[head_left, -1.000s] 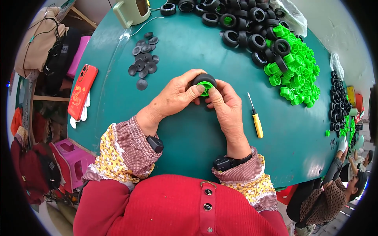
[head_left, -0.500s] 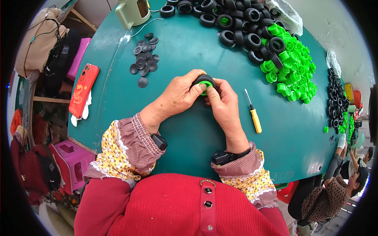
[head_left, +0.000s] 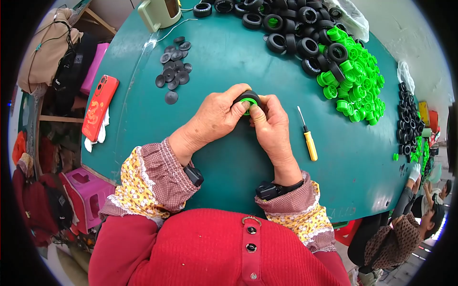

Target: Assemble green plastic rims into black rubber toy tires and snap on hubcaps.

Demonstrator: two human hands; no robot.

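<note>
Between both hands, above the middle of the green table, is a small black toy tire (head_left: 247,95) with a bright green wheel rim (head_left: 246,101) inside it. My left hand (head_left: 220,113) grips the tire from the left, its thumb pressed on the green rim. From the right, my right hand (head_left: 271,121) grips the same wheel, thumb also against the rim; its other fingers are partly hidden behind. A screwdriver (head_left: 308,137) with a yellow handle lies to the right of my right hand. Several dark round discs (head_left: 174,71) lie loose beyond my left hand.
A heap of black tires (head_left: 305,45) and a pile of green rims (head_left: 358,81) cover the far right. At the left edge lies a red phone (head_left: 100,107) on white tissue; a pale green jug (head_left: 160,14) stands at the back. Another person (head_left: 396,238) works at far right.
Both hands keep their hold on the wheel in nearly the same place. The view has shifted very slightly; nothing else has visibly moved.
</note>
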